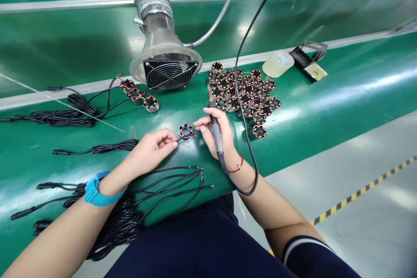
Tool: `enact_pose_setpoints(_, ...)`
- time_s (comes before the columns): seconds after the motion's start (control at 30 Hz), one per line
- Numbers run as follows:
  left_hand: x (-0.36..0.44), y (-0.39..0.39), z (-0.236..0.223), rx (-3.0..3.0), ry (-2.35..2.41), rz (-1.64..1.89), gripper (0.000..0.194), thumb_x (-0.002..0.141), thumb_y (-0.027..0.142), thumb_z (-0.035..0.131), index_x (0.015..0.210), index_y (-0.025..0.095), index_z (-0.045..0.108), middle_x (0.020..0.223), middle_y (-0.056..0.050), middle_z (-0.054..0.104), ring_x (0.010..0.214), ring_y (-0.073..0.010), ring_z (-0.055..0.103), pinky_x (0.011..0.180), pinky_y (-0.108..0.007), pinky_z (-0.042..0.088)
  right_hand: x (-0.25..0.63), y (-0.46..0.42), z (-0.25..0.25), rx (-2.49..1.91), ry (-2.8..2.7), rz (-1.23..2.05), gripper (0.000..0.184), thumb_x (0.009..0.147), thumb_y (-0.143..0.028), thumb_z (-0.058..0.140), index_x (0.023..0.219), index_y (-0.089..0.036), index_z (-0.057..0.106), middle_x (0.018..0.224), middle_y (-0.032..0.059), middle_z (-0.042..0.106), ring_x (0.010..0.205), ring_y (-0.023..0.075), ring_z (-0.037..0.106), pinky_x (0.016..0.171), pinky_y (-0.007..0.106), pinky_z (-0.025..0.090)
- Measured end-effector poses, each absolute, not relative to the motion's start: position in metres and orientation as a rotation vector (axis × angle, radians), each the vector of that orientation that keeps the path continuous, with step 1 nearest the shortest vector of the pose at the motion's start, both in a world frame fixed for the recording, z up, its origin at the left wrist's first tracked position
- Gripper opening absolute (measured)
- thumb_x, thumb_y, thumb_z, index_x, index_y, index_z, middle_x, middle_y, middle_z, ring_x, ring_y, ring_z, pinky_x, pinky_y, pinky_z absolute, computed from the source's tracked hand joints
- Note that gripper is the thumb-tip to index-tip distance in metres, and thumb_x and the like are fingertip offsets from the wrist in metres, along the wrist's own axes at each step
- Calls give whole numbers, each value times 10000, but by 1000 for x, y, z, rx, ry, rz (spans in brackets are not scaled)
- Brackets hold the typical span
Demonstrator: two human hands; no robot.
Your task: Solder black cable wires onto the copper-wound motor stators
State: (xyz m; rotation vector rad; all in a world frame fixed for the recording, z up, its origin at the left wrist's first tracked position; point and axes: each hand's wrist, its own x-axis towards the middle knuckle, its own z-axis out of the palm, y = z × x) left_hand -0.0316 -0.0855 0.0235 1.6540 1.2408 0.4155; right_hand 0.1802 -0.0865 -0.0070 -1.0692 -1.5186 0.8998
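My left hand [159,145] pinches the end of a black cable [180,138] beside a small copper-wound motor stator [185,130] on the green bench. A soldering iron [215,132] rests in my right hand [221,132], between thumb and index finger, its tip pointing away from me toward the far side. My right fingertips are just to the right of the stator; whether they touch its wires I cannot tell. Several more stators [247,91] stand grouped beyond the iron. Three others [151,104], with cables attached, stand at the far left.
A fume extractor with a fan grille [171,74] hangs over the bench's back. Bundled black cables [120,221] lie at the near left, more [65,115] farther back. A tape roll [278,64] and soldering iron stand [309,63] sit back right. The iron's cord [239,61] crosses the stators.
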Motion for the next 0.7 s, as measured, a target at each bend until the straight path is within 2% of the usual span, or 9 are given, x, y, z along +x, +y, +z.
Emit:
enact_pose_setpoints(0.17,-35,-84,22,1492,1234,460,274,833,427,599,848,153,609,720,14,563,647,-111,480,609,-233,379,167,-93,-7,-944,-1442,1003,413,882,-197,539,1260,-288,399,977,8,649,823,127,676,747,308,584)
enact_pose_setpoints(0.43,-32,-83,21,1485,1251,494,228,821,390,602,817,163,577,716,17,545,655,-116,487,623,-236,388,161,-96,-2,-991,-1377,984,459,849,-206,590,1243,-281,366,938,6,616,836,140,649,761,320,575)
enact_pose_setpoints(0.57,-32,-83,19,1482,1248,500,212,815,376,610,815,169,565,719,22,538,650,-114,483,616,-235,390,160,-96,-4,-1003,-1344,1029,406,876,-229,566,1231,-281,376,918,6,625,834,149,655,784,346,570)
enact_pose_setpoints(0.7,-31,-83,24,1553,1232,587,212,871,374,560,879,169,613,792,1,587,733,-128,528,691,-245,416,160,-94,-5,-983,-1289,1104,408,865,-246,595,1217,-277,391,871,-8,651,818,141,659,790,333,555)
